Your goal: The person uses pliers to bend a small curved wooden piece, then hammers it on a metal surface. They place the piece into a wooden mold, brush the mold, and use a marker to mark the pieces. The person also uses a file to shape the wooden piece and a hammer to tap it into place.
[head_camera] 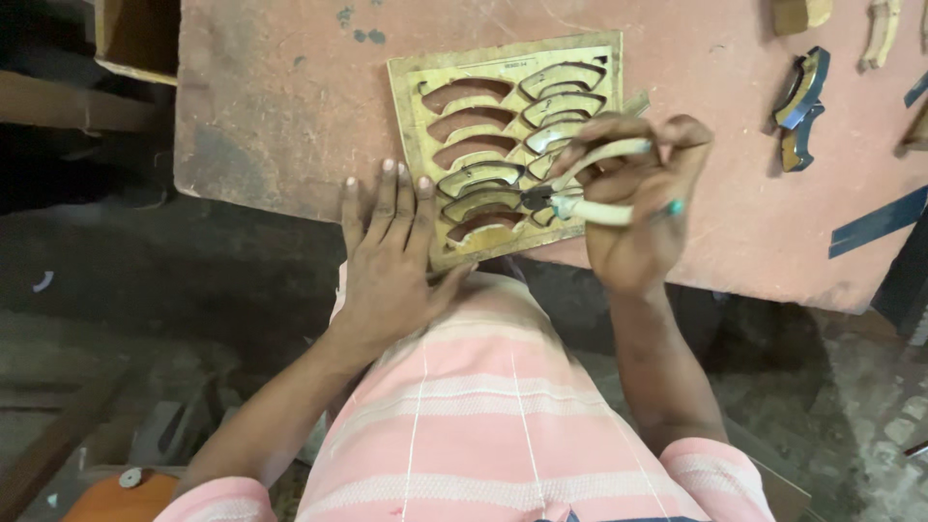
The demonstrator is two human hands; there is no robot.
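Head view: my left hand [387,242] lies flat, pinning the wooden die board [507,145] to the worktop [290,97]. My right hand [633,208] grips white-handled pliers [580,188]; I'd keep the nose square on the blade strip.

wooden die board [411,82] | flat on table, curved slots | pliers [565,198] | white-handled, over slots

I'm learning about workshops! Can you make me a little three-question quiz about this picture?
1. True or false: the right hand holds pliers.
2. What does the left hand press on? A) board B) box C) floor
3. Fill in: the board lies on a ___ table.

Key: 1 true; 2 A; 3 pink.
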